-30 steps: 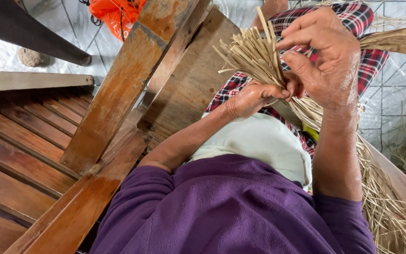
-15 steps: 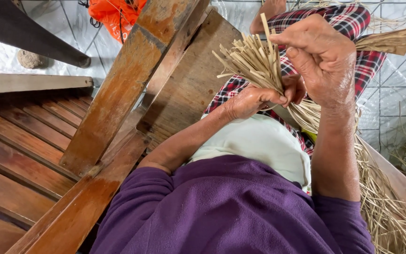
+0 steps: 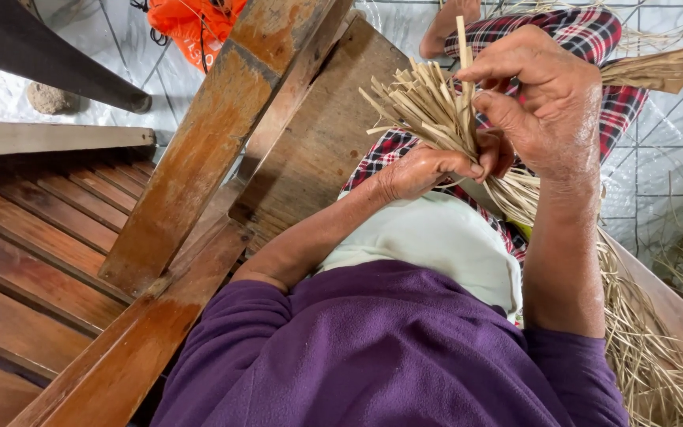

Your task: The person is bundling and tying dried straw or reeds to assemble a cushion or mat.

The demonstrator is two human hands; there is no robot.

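1. At far left lies a slatted wooden platform [image 3: 33,237] of reddish-brown boards, worn and streaked, with a dark round pole [image 3: 49,59] crossing above it.
2. A thick wooden beam [image 3: 223,142], rough and orange-brown, runs diagonally up the middle-left; an orange plastic bag [image 3: 195,28] sits crumpled at the top beside it.
3. The purple sleeve [image 3: 294,348] of soft fleece fills the lower middle, over a pale cream cloth [image 3: 436,245] on the lap.
4. The left hand [image 3: 420,170] has its grip pressed together around the waist of the straw bundle [image 3: 424,111], thumb tip laid across the strands.
5. The straw bundle is a sheaf of flat, dry, pale tan strips, fanned out with cut ends above the left hand; it stands between the two hands, touching both.
6. The right hand [image 3: 547,103] is just beside it on the right, grip partly spread, its thumb and forefinger pinching one upright strip [image 3: 462,47] that sticks up higher than the rest.
7. Under the hands shows a red checked cloth [image 3: 594,39].
8. At lower right more loose straw [image 3: 658,348] trails down in a tangled heap.
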